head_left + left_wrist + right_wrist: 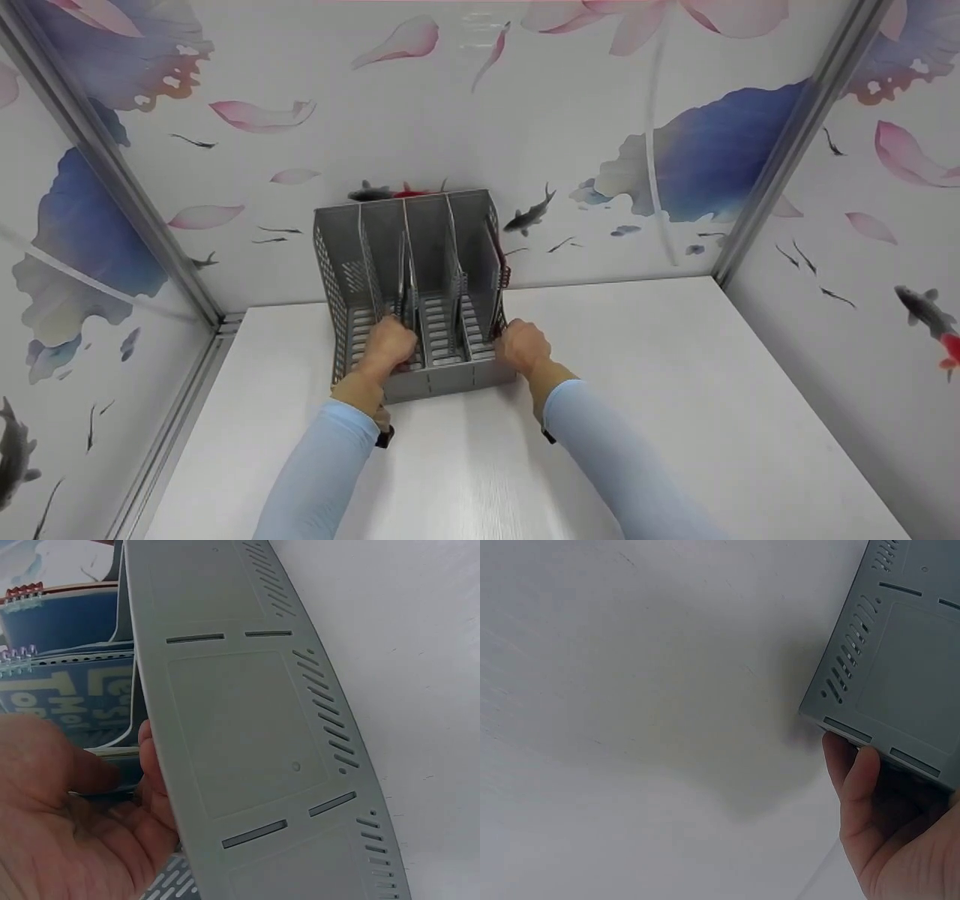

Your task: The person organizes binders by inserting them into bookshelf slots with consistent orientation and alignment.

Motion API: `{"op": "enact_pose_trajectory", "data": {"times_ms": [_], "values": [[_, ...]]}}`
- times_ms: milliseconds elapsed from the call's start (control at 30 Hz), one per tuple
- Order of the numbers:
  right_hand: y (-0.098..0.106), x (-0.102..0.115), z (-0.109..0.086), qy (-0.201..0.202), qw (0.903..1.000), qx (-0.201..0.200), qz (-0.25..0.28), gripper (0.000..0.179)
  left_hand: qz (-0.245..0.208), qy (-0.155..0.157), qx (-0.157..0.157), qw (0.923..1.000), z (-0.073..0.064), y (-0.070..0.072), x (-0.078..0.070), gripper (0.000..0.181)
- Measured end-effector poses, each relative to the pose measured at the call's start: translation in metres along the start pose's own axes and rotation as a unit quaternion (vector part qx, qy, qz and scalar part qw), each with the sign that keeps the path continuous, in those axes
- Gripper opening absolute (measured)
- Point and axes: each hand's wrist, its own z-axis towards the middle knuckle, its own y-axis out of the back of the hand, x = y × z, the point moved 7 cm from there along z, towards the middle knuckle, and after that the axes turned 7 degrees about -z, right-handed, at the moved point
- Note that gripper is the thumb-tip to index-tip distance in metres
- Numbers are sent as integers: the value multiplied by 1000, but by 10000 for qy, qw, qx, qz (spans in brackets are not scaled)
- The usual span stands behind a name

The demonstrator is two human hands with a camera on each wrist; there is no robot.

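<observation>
A grey slotted file rack [450, 379] with several upright compartments stands against the back wall. My left hand [388, 343] reaches over its low front wall into a left-of-middle compartment. There my fingers and thumb pinch the front edge of a thin notebook [402, 270], mostly hidden in the left wrist view by my hand [67, 810] and the front wall [232, 712]. Next to it stands a blue notebook [67, 701] with pale lettering and clear rings. My right hand [523, 345] grips the rack's right end near the front corner; in the right wrist view, thumb and fingers [861, 780] press its edge.
A red-ringed notebook [501, 259] stands in the rightmost compartment. The white table [637, 420] meets printed panels behind and at both sides. Metal frame posts [795, 142] mark the corners.
</observation>
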Motion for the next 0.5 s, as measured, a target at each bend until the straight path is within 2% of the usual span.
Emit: {"op": "enact_pose_trajectory", "data": {"times_ms": [100,200,233,267,333,433,467,500], "values": [[-1,0,1,11,10000,17,23,29,8,61,27,10000,6,-3,1,27],[-1,0,1,68,10000,16,-3,30,27,94,105,9999,16,-7,5,27],[-1,0,1,90,10000,11,-16,31,17,-98,91,9999,34,-12,19,28],[-1,0,0,107,9999,3,-23,32,73,-141,92,9998,37,-12,21,28],[0,0,0,143,9999,-11,-32,33,111,-174,109,9997,39,-12,22,28],[0,0,-1,152,9999,-27,-19,33,117,-35,110,9999,34,-10,20,26],[0,0,-1,145,9999,-36,-13,33,125,203,141,9996,19,-5,7,23],[-1,0,0,138,9999,-45,-12,32,118,265,158,9995,21,-6,8,23]]}}
